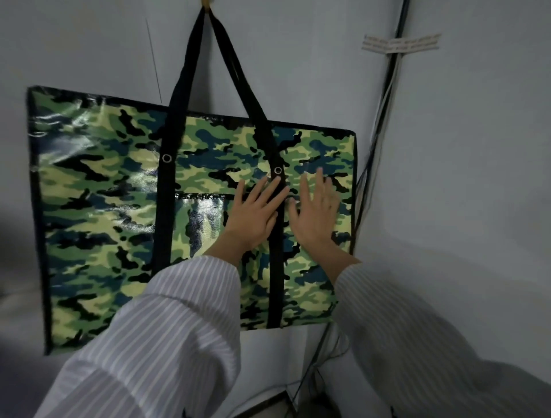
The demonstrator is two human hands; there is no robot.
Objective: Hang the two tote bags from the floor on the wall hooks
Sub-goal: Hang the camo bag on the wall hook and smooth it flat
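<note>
A large green camouflage tote bag (113,209) hangs flat against the grey wall. Its black straps (205,59) run up to a wooden hook (206,3) at the top edge of the view. My left hand (255,213) lies flat on the bag's front, fingers spread, across the right black strap. Just to its right, my right hand (316,209) also presses flat on the bag with fingers apart. Neither hand holds anything. Only one bag is in sight.
Black and white cables (381,119) run down the wall corner right of the bag, held by a strip of tape (401,43). More cables trail to the floor (310,388) below the bag. A thin line (153,59) marks the wall at upper left.
</note>
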